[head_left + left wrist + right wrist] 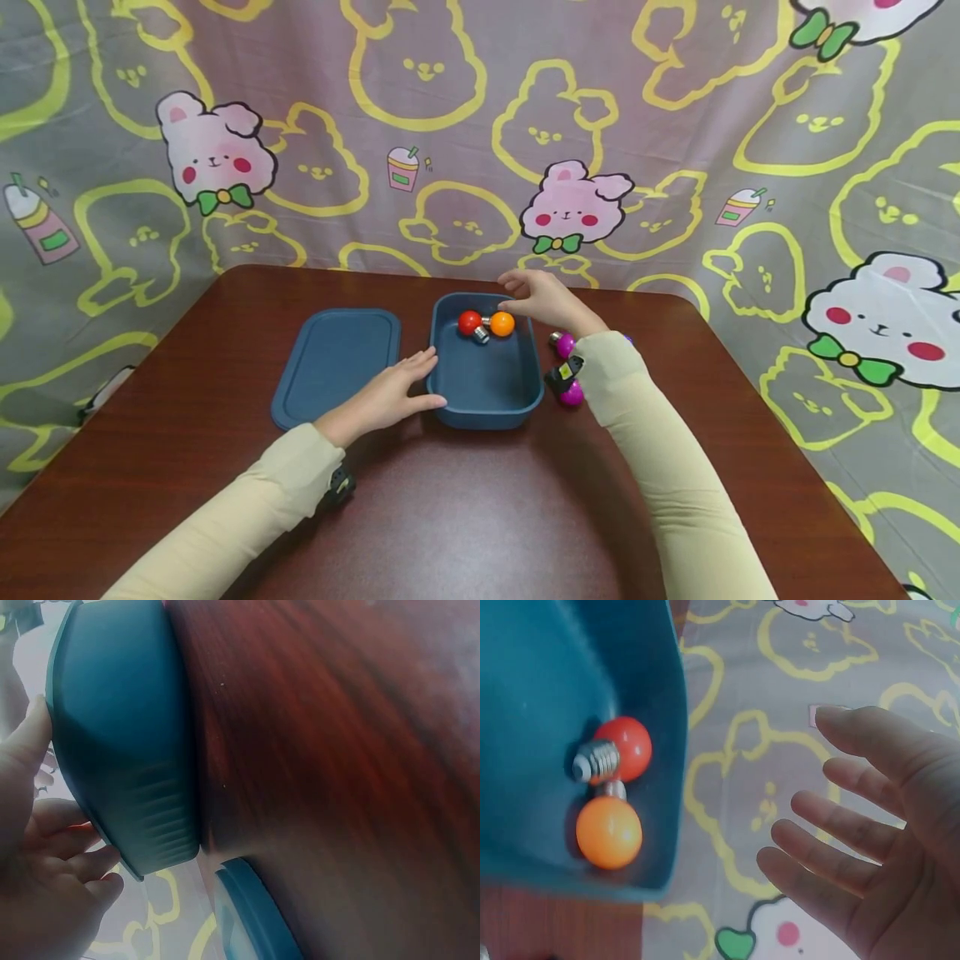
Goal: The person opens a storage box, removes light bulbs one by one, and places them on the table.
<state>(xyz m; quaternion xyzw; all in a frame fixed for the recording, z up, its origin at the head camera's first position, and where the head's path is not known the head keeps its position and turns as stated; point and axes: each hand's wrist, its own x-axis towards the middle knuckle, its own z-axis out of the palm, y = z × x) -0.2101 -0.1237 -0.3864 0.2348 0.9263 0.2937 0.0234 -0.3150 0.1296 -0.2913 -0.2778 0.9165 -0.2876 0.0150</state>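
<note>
A dark blue plastic box [487,419] stands on the table, holding a red light bulb [469,322] and an orange light bulb [502,324] near its back end. In the right wrist view the metal screw bases of the red bulb [634,750] and orange bulb [609,833] lie side by side. My left hand [390,393] rests with thumb and fingers extended on the box's left rim. Above the back right corner hovers my right hand [550,298], its fingers loosely spread and nothing in them, as the right wrist view also shows.
Left of the box lies its flat blue lid [345,362]. Purple light bulbs [572,394] sit right of the box, partly hidden by my right wrist and sleeve. A cartoon-printed curtain [457,150] hangs behind the brown table [450,517].
</note>
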